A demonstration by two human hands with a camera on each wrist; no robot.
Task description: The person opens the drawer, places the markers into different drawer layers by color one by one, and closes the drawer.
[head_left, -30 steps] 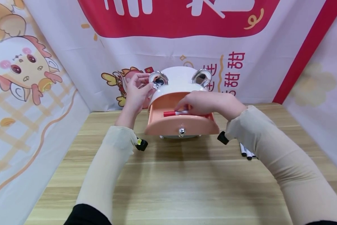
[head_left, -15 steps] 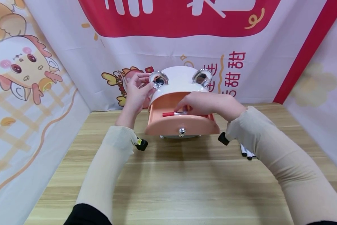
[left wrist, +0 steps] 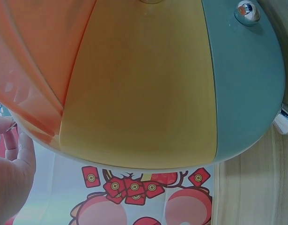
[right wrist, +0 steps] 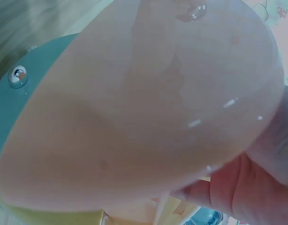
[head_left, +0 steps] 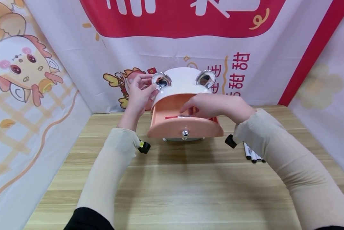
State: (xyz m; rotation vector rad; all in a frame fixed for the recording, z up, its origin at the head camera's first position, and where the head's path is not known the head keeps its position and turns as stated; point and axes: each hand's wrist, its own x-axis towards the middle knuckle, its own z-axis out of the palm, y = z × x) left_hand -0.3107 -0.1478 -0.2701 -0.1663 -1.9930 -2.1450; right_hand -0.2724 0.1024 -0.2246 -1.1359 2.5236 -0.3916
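Observation:
A frog-shaped drawer cabinet (head_left: 181, 81) with a white shell and silver ring eyes stands at the back of the table. Its orange top drawer (head_left: 166, 127) is pulled out, showing a round silver knob. My left hand (head_left: 141, 94) pinches the cabinet's left silver ring (head_left: 166, 77) between thumb and fingers. Inside the drawer, behind its front, lies a red-and-white marker (head_left: 172, 117), partly hidden. Just above the marker is my right hand (head_left: 209, 104), with its fingers loosely bent and dipping into the drawer. In the right wrist view the drawer front (right wrist: 148, 117) covers most of that hand.
Several white markers with black ends (head_left: 253, 155) lie on the table (head_left: 186, 188) beside the right sleeve. Below the pulled-out drawer are a yellow drawer (left wrist: 139, 84) and a teal one (left wrist: 247, 84), both pushed in. A printed cloth (head_left: 114, 54) hangs close behind the cabinet.
The marker has sunk lower behind the drawer front and out of my right fingers' hold. My right hand has shifted slightly right. My left hand keeps its place on the ring.

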